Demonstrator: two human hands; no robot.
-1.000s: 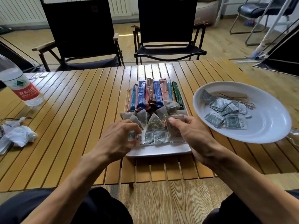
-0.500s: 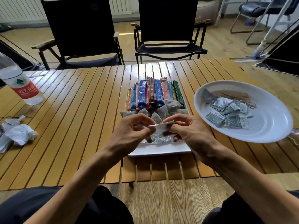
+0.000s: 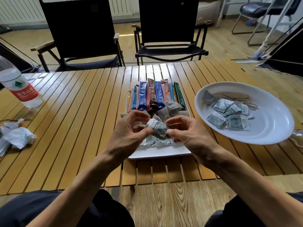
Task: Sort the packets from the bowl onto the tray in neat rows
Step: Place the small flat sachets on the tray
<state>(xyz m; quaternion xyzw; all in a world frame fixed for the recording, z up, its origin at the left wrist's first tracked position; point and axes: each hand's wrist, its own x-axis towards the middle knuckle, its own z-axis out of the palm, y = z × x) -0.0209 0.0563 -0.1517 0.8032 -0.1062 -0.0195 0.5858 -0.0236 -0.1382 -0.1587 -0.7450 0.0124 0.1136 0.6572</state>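
Packet, flat on the tray a second ago, now lifted, pinched between both hands (row unfinished).

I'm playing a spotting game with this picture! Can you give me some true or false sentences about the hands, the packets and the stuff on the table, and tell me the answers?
1. Both hands hold one small packet above the tray. True: left hand and right hand pinch it together.
2. The white bowl is empty. False: several grey packets still lie in it.
3. Long colourful stick packets stand in a row at the tray's far end. True.
4. The water bottle stands to the right of the bowl. False: it stands far left on the table.
5. A crumpled white wrapper lies on the tray. False: it lies on the table's left edge.
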